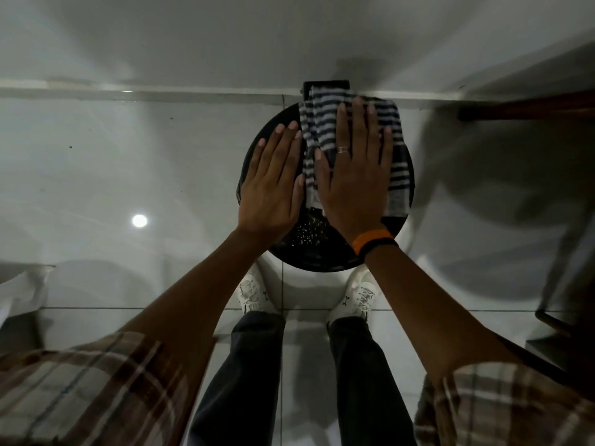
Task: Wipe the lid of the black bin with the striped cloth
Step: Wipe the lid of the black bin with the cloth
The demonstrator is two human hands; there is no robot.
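The round black bin lid (317, 252) lies below me against the white wall, with small wet specks near its front. A striped cloth (397, 175), dark blue and white, is spread over the lid's back and right part. My right hand (354, 178) presses flat on the cloth, fingers spread, with a ring on one finger and an orange band at the wrist. Flat on the bare left side of the lid rests my left hand (273, 185), its fingers apart, just beside the cloth's left edge.
White glossy floor tiles (128, 175) surround the bin, meeting the wall (193, 43) at a skirting line. A dark wooden furniture edge (528, 107) juts in at the right. My white shoes (254, 292) stand just before the bin.
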